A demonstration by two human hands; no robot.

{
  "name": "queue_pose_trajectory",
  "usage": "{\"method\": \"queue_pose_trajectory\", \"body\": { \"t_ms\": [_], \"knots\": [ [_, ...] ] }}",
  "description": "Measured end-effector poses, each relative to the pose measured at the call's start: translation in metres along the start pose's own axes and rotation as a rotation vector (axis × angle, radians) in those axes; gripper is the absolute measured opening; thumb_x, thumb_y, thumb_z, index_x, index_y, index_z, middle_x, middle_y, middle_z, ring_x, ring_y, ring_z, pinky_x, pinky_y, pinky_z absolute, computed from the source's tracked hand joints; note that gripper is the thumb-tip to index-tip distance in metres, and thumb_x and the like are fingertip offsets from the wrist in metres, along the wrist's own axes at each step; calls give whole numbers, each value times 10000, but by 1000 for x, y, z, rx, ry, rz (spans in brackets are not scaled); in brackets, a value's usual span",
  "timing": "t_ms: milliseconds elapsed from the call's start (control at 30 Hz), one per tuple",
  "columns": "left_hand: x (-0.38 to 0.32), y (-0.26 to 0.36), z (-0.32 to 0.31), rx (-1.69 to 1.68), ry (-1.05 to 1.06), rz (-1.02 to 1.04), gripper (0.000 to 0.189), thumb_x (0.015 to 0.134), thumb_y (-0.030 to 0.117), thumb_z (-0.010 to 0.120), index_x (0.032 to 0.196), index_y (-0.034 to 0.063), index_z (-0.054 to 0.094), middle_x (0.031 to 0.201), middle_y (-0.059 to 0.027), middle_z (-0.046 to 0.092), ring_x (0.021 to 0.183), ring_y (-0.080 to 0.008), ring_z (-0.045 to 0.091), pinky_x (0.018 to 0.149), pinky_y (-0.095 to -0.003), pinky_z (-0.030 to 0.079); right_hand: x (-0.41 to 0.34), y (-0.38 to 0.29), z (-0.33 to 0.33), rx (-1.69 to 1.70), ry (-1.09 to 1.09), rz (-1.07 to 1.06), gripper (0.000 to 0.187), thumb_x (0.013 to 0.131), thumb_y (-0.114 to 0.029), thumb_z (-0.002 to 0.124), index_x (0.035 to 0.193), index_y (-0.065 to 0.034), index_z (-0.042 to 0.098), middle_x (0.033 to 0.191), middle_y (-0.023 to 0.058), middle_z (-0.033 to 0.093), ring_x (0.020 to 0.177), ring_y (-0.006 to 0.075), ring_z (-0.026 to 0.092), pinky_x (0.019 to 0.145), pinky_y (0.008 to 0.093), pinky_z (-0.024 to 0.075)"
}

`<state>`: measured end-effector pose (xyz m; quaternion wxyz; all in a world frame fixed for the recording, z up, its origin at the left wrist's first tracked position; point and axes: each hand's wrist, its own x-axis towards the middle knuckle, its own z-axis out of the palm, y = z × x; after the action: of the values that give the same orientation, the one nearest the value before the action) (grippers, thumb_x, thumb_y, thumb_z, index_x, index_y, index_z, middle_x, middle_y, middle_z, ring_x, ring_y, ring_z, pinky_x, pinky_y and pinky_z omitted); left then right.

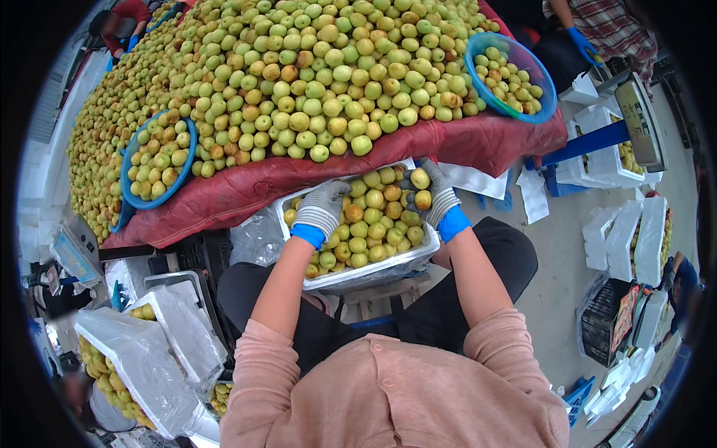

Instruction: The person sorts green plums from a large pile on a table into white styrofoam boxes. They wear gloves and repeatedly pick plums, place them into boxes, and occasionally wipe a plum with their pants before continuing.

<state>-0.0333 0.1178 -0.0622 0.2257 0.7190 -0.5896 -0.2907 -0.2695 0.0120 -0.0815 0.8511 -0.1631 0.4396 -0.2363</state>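
A white foam box full of yellow-green jujube fruits stands in front of me, below the edge of a big fruit heap. My left hand, in a grey knit glove with a blue wrist band, lies at the box's left side, over the fruits; whether it grips one is hidden. At the box's right back corner, my right hand, gloved the same way, has its fingers around two yellowish fruits, one above the other. Clear plastic film hangs outside the box.
Red padded cloth edges the heap. Blue baskets of fruit stand on it at left and right. A scale is at right; filled foam boxes lie lower left. Other people are around, one in blue gloves at upper right.
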Motion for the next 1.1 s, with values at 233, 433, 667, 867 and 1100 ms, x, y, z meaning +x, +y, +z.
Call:
{"method": "queue_pose_trajectory", "body": {
  "t_ms": [233, 433, 667, 867, 1100],
  "knots": [
    [-11, -8, -8, -11, -6, -78, 273, 879, 58, 558, 1135, 59, 652, 1120, -176, 659, 1049, -336, 620, 937, -374, 478, -39, 46, 19, -1589, 218, -156, 478, 822, -291, 659, 1237, -64, 595, 1170, 202, 636, 1047, 368, 623, 925, 393, 497],
    [-62, -52, -32, 33, 52, -106, 273, 878, 12, 528, 1120, 42, 652, 1089, -155, 671, 1015, -302, 638, 929, -343, 487, -37, 52, 10, -1667, 271, -471, 546, 743, -197, 731, 1258, -82, 592, 1181, 208, 622, 1088, 372, 596, 956, 386, 484],
    [-121, -110, -30, -270, 270, -368, 263, 887, 1, 526, 1103, 30, 674, 1045, -121, 702, 984, -205, 656, 897, -298, 492, -49, 40, -40, -375, 417, 62, 450, 902, -346, 623, 1263, -93, 539, 1091, 129, 614, 796, 279, 676, 658, 382, 601],
    [-146, -115, 7, -215, 228, -399, 232, 895, 70, 555, 1077, 57, 697, 1011, -137, 712, 959, -241, 674, 879, -330, 504, -65, 91, -36, -979, 320, -155, 524, 781, -160, 711, 1268, -46, 557, 1072, 186, 637, 884, 321, 669, 778, 388, 564],
    [-165, -94, 23, -241, 185, -487, 236, 875, 32, 566, 1077, 34, 689, 979, -126, 712, 906, -204, 670, 853, -307, 513, -81, 143, 36, -1588, 54, -541, 489, 762, -174, 734, 1218, -76, 585, 1214, 194, 578, 1089, 365, 588, 940, 413, 488]
  ]
}}
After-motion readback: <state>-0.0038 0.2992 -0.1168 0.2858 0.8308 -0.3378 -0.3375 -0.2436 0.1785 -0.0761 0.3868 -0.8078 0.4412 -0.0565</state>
